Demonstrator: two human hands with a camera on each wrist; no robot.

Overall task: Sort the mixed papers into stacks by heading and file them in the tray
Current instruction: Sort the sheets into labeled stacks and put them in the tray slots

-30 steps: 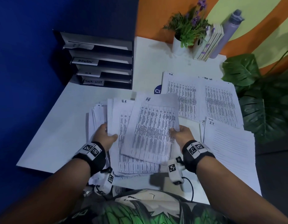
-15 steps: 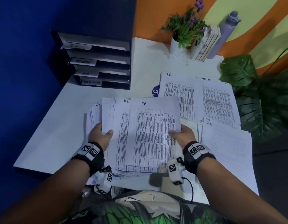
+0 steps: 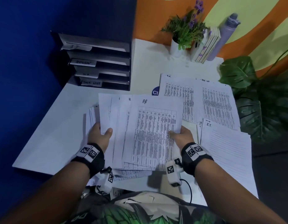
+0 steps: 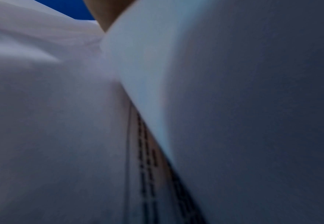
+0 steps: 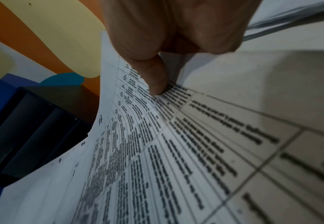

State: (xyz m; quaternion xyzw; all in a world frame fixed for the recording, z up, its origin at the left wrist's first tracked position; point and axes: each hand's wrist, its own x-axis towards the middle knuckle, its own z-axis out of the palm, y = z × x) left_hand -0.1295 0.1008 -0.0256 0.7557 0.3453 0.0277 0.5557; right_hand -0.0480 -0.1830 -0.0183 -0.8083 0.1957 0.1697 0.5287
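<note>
Above the near edge of the white tabletop (image 3: 47, 136), both hands hold a fanned bundle of printed sheets. The top HR sheet (image 3: 153, 131) is pinched at its right margin by the right hand (image 3: 182, 136), thumb on the printed face and fingers beneath, as the right wrist view confirms. The left hand (image 3: 99, 136) grips the left edge of the fanned sheets (image 3: 117, 120), thumb curled over the top. Sorted stacks lie to the right: an HR stack (image 3: 177, 97), a task-list stack (image 3: 216, 102) and an IT stack (image 3: 227, 149). The filing tray (image 3: 98, 62), with labelled slots, stands well apart at the far left of the tabletop.

Probable hazards:
- The bundle is splayed, with several headings peeking out; a loosened left grip could let lower sheets slide free and mingle with the unsorted papers (image 3: 90, 117) beneath.
- The right-hand pinch sits at one margin only, so the sheet may curl, or a second sheet may cling to it and be misfiled.
- The stacks on the right overlap at their edges, so a sheet dropped carelessly could straddle two headings.
- The tray's HR label is too dim to read reliably, inviting a wrong slot.
</note>
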